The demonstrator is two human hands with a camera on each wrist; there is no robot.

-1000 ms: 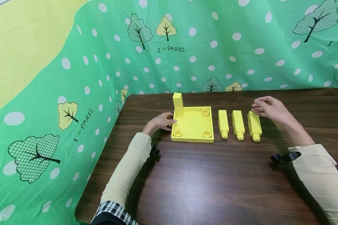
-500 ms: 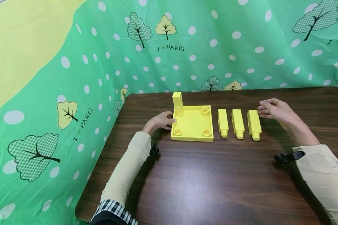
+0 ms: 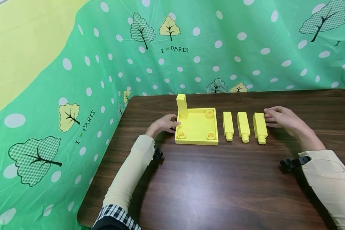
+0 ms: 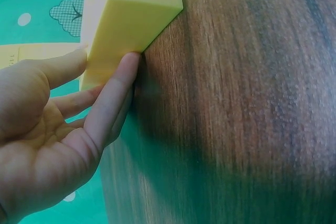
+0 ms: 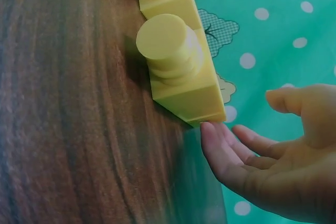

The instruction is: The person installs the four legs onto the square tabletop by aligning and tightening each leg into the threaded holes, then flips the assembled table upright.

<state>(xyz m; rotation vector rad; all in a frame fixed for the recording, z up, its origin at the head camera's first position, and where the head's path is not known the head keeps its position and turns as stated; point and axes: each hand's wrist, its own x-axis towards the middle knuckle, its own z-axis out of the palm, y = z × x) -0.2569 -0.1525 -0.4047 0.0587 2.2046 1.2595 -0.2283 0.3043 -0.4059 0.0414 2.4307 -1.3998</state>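
A yellow square plastic base (image 3: 195,126) with raised edges lies on the table. Round sockets show at three of its corners, and a yellow square peg (image 3: 181,103) stands upright in the far left one. My left hand (image 3: 163,123) grips the base's left side, thumb over the rim and fingers against the outer wall. Three more pegs with round stepped ends lie in a row to the right: the left peg (image 3: 228,125), the middle peg (image 3: 243,126) and the right peg (image 3: 260,127). Beside the right peg is my right hand (image 5: 278,156), fingers extended, thumb apart, holding nothing.
The dark wood-grain table (image 3: 195,185) extends in front of the pieces. A green dotted cloth (image 3: 149,70) with printed trees hangs behind the table and along its left side.
My right hand has shifted from over the far end of the right peg to its right side, then slightly nearer. The left hand, base and pegs stay put.
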